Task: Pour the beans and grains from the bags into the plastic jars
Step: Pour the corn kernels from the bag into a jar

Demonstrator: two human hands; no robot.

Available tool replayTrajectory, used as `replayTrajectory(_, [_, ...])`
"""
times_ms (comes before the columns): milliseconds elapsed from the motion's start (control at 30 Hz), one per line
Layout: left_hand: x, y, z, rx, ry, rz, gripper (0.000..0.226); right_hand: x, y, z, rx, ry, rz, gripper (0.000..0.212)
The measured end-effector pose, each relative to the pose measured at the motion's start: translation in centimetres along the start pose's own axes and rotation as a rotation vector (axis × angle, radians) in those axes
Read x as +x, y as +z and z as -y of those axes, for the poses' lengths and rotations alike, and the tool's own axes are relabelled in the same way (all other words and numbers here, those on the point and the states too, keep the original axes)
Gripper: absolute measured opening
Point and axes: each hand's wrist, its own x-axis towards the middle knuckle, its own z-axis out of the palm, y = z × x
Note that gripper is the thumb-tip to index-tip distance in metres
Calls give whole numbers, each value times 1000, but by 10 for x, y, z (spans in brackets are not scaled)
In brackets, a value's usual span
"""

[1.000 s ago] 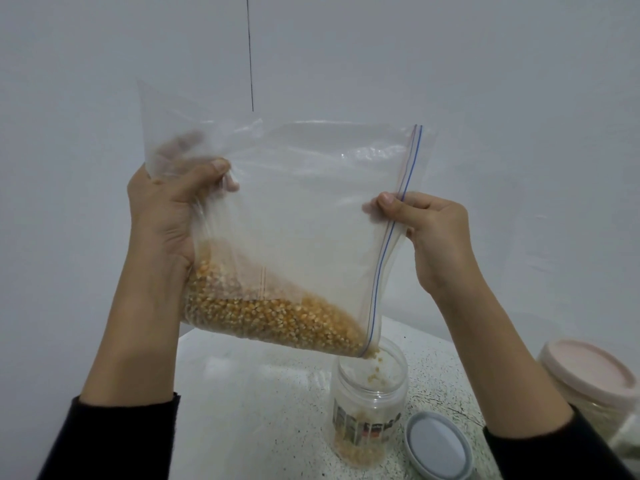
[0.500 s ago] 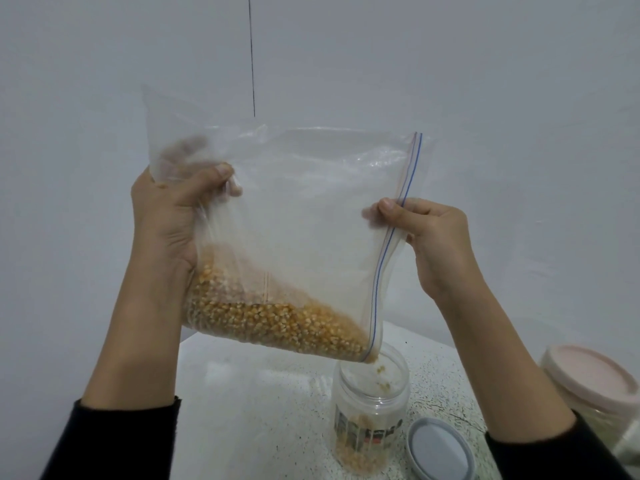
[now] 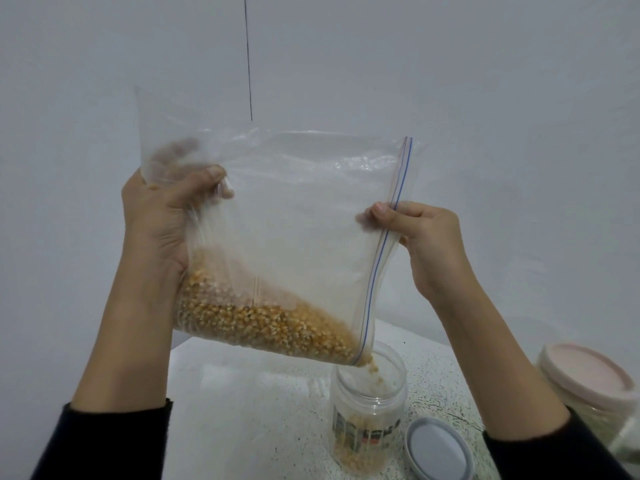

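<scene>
Held in the air directly above the open jar [image 3: 369, 410]: a clear zip bag [image 3: 294, 216], soft and limp, weighted along its low edge by a wedge of corn kernels [image 3: 263, 323]. Likely light overall, slick film, prone to buckling and shifting as the load slides. Left hand [image 3: 162, 223] curled tight around the bunched bottom corner of the bag, up and left of the jar; right hand [image 3: 419, 237] pinching the zip edge [image 3: 391, 237] between thumb and fingers, above and right of the jar. Good holds, probably: far corner for tilt, zip edge for aim. Kernels spilling from the lowest corner into the jar mouth, a shallow layer inside. Just right of the jar, a grey lid [image 3: 438, 448]; farther right, a pink-lidded jar [image 3: 588, 379]. Beneath the jar, a white speckled tabletop [image 3: 263, 410]; behind, a bare pale wall [image 3: 485, 81].
</scene>
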Motion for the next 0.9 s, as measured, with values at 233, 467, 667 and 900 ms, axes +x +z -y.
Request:
replayTrajectory(233, [1,-1,0,-13,-3,18,43,0,-1,1,22,8,16,7])
replayTrajectory(467, [0,1,-2,-4,4,25,50,-1,-3,-2,33,19,9,8])
replayTrajectory(667, [0,3,-3,-1,-7,20,45,-2,-4,-1,30,22,9,9])
replayTrajectory(900, [0,4,-3,-12,-13,20,42,-2,-5,-2,13,32,-8,7])
